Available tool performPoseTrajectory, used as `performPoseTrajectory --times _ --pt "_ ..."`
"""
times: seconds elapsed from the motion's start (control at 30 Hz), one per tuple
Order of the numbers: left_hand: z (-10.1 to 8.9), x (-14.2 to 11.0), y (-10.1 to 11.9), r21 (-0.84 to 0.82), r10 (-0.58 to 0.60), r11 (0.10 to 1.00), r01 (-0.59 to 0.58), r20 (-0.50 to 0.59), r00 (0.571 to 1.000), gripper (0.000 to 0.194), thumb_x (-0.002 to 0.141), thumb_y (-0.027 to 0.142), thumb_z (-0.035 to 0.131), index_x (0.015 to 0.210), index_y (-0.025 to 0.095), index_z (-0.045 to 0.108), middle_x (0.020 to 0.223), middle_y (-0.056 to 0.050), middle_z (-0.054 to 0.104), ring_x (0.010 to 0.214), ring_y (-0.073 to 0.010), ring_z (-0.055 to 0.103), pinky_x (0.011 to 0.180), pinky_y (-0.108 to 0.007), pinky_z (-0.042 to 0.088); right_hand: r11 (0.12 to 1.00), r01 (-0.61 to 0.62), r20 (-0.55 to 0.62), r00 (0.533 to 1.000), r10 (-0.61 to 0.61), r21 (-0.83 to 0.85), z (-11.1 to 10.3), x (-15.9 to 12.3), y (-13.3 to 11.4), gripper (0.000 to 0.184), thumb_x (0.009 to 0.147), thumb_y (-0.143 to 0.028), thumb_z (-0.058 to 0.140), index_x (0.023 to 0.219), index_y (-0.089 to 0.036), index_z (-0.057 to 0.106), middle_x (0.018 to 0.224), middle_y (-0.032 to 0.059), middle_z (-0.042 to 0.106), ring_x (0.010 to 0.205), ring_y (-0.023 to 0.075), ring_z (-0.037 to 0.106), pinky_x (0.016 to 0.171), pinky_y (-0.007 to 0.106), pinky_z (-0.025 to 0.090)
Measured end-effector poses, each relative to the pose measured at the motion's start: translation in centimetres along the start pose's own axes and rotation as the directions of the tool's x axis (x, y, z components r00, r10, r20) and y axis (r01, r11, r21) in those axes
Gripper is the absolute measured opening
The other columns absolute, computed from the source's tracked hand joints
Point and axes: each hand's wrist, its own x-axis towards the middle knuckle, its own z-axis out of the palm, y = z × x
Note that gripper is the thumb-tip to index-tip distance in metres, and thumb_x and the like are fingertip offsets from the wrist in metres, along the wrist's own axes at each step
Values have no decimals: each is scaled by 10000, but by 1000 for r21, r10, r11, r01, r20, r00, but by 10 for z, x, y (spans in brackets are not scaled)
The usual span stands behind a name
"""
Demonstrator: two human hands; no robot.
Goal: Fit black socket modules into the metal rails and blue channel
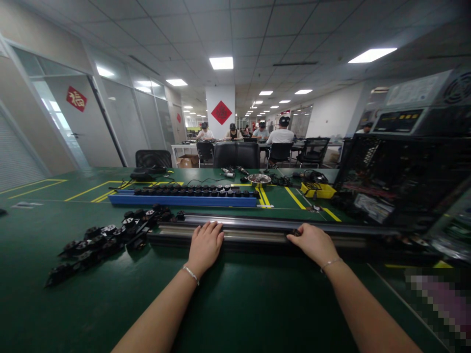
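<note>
Two long dark metal channels lie side by side across the green table; the front channel (253, 236) has a pale inner face and the rear channel (253, 221) shows a silvery one. My left hand (206, 240) rests on the front channel with its fingers stretched over it. Further right, my right hand (312, 242) pinches a small dark part (294, 233) at the front channel, thumb and forefinger together. That part is mostly covered by the fingers, so its kind is unclear. Left of the channels lies a pile of black socket modules (106, 235), some with silvery round faces.
Behind the channels sits a blue rail (184, 200) bearing a row of black modules. Further back are a metal bowl (259, 179) and a yellow tray (318, 191) with cables. An opened computer case (397, 181) stands at right. Several people sit at a far table.
</note>
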Motion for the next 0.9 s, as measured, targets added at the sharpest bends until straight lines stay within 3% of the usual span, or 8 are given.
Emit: performPoseTrajectory --times 0.27,0.5,0.9 --pt "0 0 1 0 -2 1000 2 -16 1000 407 903 373 291 1215 266 530 1271 -33 552 1229 -223 429 1012 -430 313 991 87 -66 995 -80 105 11 -5 -14 325 697 -491 572 782 -178 601 846 92 658 811 238 589 664 311 386" --pt "-1 0 1 4 -7 1000 7 -18 1000 405 903 376 290 1211 273 532 1273 -25 551 1232 -215 426 1015 -417 313 967 180 -58 983 -173 179 14 -11 -27 210 717 -389 583 770 -186 602 764 46 636 774 199 564 650 281 367" --pt "-3 0 4 -37 -32 999 33 18 999 412 902 372 286 1227 271 518 1291 -34 534 1253 -221 400 1036 -435 286 903 289 -50 956 -288 318 18 -20 -43 291 776 -275 485 1002 -152 621 921 62 636 933 201 545 854 294 386"
